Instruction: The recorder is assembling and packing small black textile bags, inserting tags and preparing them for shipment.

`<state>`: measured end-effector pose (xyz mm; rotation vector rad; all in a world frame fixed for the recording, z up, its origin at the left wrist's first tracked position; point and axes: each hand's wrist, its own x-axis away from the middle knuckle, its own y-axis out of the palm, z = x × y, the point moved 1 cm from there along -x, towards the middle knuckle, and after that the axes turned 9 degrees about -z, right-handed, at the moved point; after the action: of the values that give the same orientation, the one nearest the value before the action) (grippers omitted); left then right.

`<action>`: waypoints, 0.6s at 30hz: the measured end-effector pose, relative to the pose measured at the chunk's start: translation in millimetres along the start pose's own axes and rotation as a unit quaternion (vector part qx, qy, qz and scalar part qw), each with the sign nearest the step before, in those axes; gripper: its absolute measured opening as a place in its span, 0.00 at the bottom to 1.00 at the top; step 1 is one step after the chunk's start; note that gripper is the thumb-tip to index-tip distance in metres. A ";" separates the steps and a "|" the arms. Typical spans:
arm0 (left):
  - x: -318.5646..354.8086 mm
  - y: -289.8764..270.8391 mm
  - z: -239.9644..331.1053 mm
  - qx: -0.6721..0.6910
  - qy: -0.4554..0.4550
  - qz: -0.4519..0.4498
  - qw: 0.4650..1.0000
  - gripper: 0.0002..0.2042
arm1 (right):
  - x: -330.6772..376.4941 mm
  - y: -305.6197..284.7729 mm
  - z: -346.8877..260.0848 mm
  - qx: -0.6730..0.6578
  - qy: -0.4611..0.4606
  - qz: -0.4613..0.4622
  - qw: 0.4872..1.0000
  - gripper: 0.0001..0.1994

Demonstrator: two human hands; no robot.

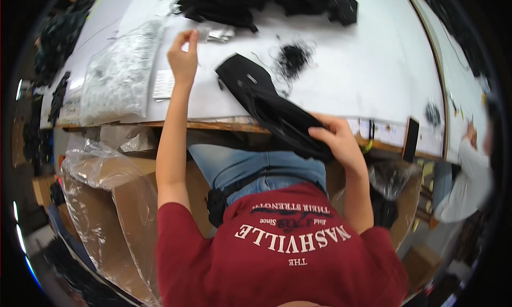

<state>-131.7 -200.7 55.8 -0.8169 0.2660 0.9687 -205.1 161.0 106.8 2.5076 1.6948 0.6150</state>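
My right hand grips the near end of a folded black garment, thumb on top. The garment slants from the table edge up and left across the white table, with a small pale mark near its far end. My left hand is raised over the table, thumb and fingertips pinched on a small pale tag. Right beside that tag lies a small heap of shiny silvery tags; the two partly overlap in view.
Black garments are piled at the far side. A tangle of black cords lies near the middle. At left are a large clear bag and white printed slips. Plastic-lined cardboard boxes stand below the edge. Another person's sleeve shows at right.
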 end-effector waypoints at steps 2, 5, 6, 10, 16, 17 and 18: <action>16.5 -8.6 79.7 0.152 0.045 -0.056 0.986 0.07 | -5.2 -1.3 -2.0 0.035 0.005 0.011 0.999 0.18; 57.6 -22.3 146.3 0.128 0.130 -0.231 0.956 0.05 | -18.4 4.1 -3.8 -0.003 -0.028 0.008 1.000 0.18; 64.3 -23.4 155.2 0.073 0.196 -0.282 0.936 0.06 | -21.4 2.8 -4.9 -0.005 -0.029 0.005 1.000 0.18; 87.2 -25.1 164.5 -0.078 0.266 -0.324 0.904 0.11 | -20.9 3.2 -1.6 -0.025 -0.038 -0.001 0.999 0.18; 152.8 -6.8 124.3 0.495 -0.279 -0.084 0.818 0.30 | -18.8 13.6 0.6 -0.090 -0.057 -0.021 0.994 0.17; 164.9 0.6 120.8 0.609 -0.305 -0.114 0.723 0.29 | -18.0 17.6 -0.6 -0.120 -0.052 -0.037 0.991 0.18; 174.9 6.4 118.0 0.709 -0.324 -0.141 0.610 0.28 | -19.7 22.4 1.9 -0.119 -0.063 -0.050 0.990 0.19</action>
<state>-55.9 -4.5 38.2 0.9699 0.1760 0.4163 -191.0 134.7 105.2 2.2345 1.5891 0.5964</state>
